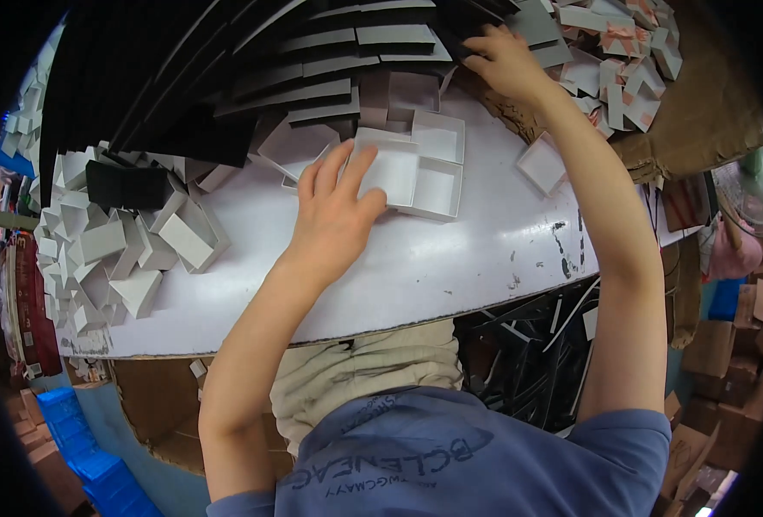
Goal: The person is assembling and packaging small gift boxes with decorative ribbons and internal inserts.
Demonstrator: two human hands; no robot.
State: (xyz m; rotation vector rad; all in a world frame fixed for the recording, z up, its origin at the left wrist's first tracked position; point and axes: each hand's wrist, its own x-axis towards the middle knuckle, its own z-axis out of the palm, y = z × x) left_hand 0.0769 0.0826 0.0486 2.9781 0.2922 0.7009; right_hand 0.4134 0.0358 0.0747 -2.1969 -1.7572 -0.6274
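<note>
My left hand (334,211) rests over a group of shallow white box trays (437,188) in the middle of the table. Its fingers are spread, and the fingertips touch or hover just above the left trays; exact contact is hard to tell. At the far right, my right hand (509,65) reaches to the edge of dark black card pieces (459,30), fingers apart, with its fingertips against the dark area. Beside it lie grey card sheets (541,34). Overlapping black card pieces with pale edges (330,65) fan out beyond my left hand.
Loose white boxes (123,250) heap up at the left of the white table (381,284). One white tray (542,164) lies alone near my right forearm. A cardboard carton (691,112) at the right holds white boxes with pink bows (627,43). Black strips (528,353) lie below the table edge.
</note>
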